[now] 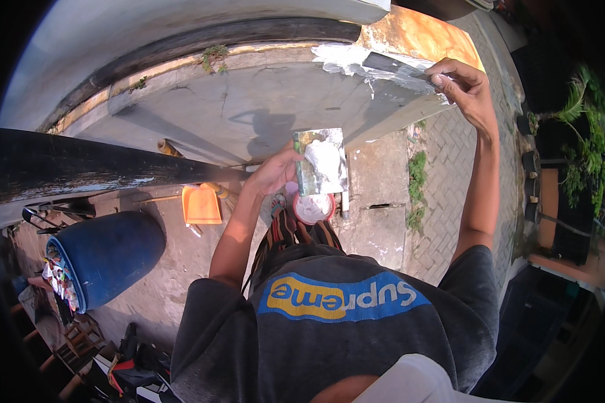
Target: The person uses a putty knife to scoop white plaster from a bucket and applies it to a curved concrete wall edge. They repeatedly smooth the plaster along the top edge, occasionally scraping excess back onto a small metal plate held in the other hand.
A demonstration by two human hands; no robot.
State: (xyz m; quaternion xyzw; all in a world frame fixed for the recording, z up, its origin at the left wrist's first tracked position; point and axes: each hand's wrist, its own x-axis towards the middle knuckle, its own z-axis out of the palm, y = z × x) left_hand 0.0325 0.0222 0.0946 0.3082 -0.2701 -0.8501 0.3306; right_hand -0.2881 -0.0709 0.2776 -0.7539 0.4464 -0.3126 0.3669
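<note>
My left hand grips the left edge of a small flat board, held out in front of my body. A thick white lump of putty lies on the board. Up at the right, my right hand pinches the end of a flat scraper smeared with white. The scraper lies against the top edge of the grey wall. White putty is spread unevenly along that edge, left of the scraper. Below the board, a reddish bucket holds more white paste, its far side partly hidden by the board.
A dark post crosses the left side. Beyond it are an orange dustpan and a blue barrel lying tilted, with rubbish at its mouth. Paving blocks run along the right, past a strip of weeds.
</note>
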